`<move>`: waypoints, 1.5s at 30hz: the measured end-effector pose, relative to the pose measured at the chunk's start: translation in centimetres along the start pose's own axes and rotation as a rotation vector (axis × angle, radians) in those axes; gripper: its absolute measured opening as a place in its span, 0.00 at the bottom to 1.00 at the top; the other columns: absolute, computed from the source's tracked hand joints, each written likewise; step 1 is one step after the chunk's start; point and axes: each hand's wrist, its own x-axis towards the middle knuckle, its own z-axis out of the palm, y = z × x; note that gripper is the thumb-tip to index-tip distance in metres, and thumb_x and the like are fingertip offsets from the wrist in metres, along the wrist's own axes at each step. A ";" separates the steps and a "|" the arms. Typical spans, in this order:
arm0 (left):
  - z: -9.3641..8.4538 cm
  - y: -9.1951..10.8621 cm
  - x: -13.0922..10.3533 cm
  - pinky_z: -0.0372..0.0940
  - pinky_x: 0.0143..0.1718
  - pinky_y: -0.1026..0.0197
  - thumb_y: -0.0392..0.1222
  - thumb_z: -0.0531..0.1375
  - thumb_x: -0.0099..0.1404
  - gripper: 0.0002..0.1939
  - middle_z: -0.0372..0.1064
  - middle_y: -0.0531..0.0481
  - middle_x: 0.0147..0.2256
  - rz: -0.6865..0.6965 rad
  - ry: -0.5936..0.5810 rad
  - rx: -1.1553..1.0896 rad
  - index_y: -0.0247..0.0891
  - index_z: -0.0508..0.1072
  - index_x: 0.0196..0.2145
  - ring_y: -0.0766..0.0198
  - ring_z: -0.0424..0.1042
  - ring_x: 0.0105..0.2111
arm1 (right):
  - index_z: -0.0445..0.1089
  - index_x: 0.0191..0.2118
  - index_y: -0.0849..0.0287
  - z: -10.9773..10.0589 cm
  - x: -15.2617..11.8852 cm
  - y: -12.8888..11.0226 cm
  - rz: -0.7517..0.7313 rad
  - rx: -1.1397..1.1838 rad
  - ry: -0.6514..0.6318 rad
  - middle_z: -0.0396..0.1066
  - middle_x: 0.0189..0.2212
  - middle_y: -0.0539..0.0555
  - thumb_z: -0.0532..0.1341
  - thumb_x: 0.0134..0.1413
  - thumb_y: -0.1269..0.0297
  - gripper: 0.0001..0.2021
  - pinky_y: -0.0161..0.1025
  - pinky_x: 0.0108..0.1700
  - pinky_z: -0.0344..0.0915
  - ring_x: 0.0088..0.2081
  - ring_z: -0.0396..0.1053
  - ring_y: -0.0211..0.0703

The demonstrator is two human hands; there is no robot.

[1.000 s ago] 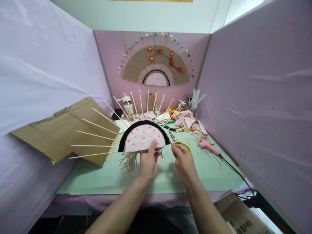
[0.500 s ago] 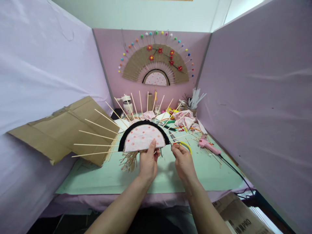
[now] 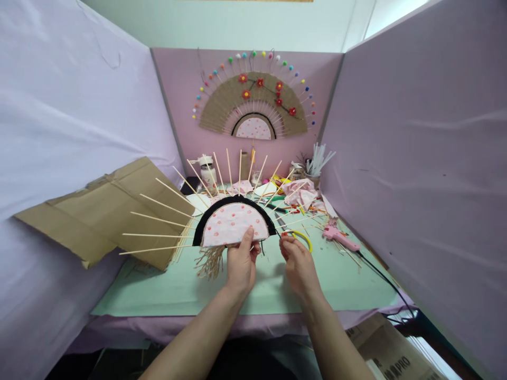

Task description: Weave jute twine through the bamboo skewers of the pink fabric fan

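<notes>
A half-round piece [image 3: 225, 224] with pink patterned fabric, a black rim and thin wooden sticks fanning out is held above the table. My left hand [image 3: 241, 264] grips its lower edge, thumb on the fabric. Beside the rim's right end, my right hand [image 3: 297, 261] pinches a thin black cord that runs from that end. Beige frayed strands [image 3: 209, 262] hang below the piece at its left. Another short black end dangles near my left fingers.
Brown cardboard [image 3: 119, 211] leans at the left. Right of my hands lie yellow-handled scissors [image 3: 304, 237] and a pink glue gun [image 3: 340, 238] with its cord. Fabric scraps [image 3: 299, 194] and jars sit behind; a decorated fan [image 3: 222, 105] hangs at the back.
My right hand has moved very slightly right and down, with the black cord still pinched. The held piece and my left hand are almost unchanged.
</notes>
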 end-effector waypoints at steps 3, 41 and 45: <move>0.0 -0.1 -0.1 0.57 0.21 0.69 0.43 0.68 0.49 0.15 0.64 0.57 0.24 0.019 -0.006 0.019 0.36 0.68 0.31 0.75 0.61 0.20 | 0.71 0.26 0.57 0.4 -0.2 -0.7 0.001 0.018 -0.017 0.68 0.27 0.51 0.61 0.42 0.59 0.08 0.38 0.38 0.59 0.33 0.63 0.42; 0.1 0.4 -1.0 0.56 0.17 0.72 0.41 0.70 0.45 0.17 0.64 0.57 0.23 -0.212 0.060 -0.061 0.35 0.69 0.31 0.77 0.61 0.18 | 0.70 0.33 0.58 0.6 -0.3 0.0 -0.235 -0.133 -0.010 0.70 0.31 0.51 0.63 0.48 0.58 0.09 0.39 0.42 0.60 0.34 0.65 0.41; 0.1 0.4 -1.1 0.56 0.17 0.72 0.41 0.69 0.46 0.16 0.64 0.57 0.23 -0.219 0.058 -0.055 0.35 0.69 0.31 0.77 0.60 0.18 | 0.70 0.32 0.58 0.3 -0.4 0.0 -0.262 -0.144 -0.007 0.69 0.30 0.51 0.62 0.49 0.59 0.08 0.38 0.41 0.59 0.33 0.63 0.39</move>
